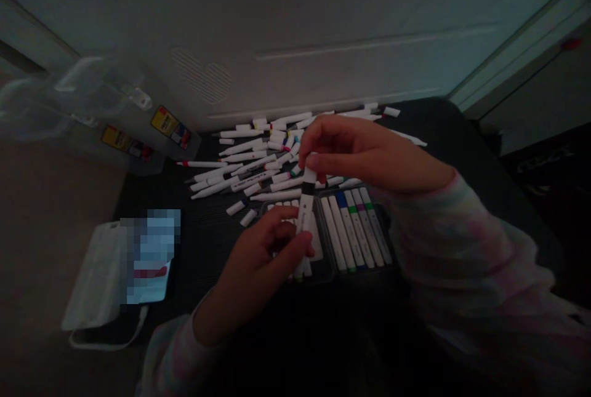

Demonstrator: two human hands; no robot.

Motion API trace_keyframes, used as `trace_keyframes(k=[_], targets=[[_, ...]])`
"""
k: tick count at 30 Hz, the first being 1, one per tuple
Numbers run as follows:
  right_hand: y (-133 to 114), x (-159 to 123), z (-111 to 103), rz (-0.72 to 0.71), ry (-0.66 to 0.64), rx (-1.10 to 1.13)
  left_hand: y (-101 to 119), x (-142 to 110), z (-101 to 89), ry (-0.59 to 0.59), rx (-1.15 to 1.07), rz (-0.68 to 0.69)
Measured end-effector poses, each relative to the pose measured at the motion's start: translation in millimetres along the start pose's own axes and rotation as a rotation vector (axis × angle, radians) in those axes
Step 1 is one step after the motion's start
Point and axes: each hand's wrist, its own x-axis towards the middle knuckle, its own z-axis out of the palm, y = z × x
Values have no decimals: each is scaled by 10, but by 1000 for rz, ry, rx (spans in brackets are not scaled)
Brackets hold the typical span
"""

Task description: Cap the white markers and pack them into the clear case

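My left hand is closed around the lower half of a white marker with a dark band, held nearly upright. My right hand pinches the marker's top end from above. Just below the hands lies a dark tray with a row of white markers laid side by side, their bands blue, green and purple. Behind the hands, a heap of loose white markers and caps is scattered over the dark surface.
Two clear plastic cases with yellow labels lie at the back left. A white face mask and a pale card lie at the left front. A light wall or door panel runs behind the dark mat.
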Motion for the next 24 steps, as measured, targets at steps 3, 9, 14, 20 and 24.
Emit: trace_keyframes(k=[3, 9, 14, 20, 24], targets=[[50, 30, 10, 55, -64, 13, -43, 7, -27, -8, 87, -11], [39, 19, -87, 50, -50, -20, -120, -4, -162, 177, 364, 94], [16, -10, -245, -49, 88, -119, -285, -18, -255, 284, 647, 113], [-7, -60, -332, -118, 254, -161, -493, 7, -308, 234, 914, 317], [-20, -75, -348, -117, 278, -230, -566, 49, -285, 200, 1060, 482]])
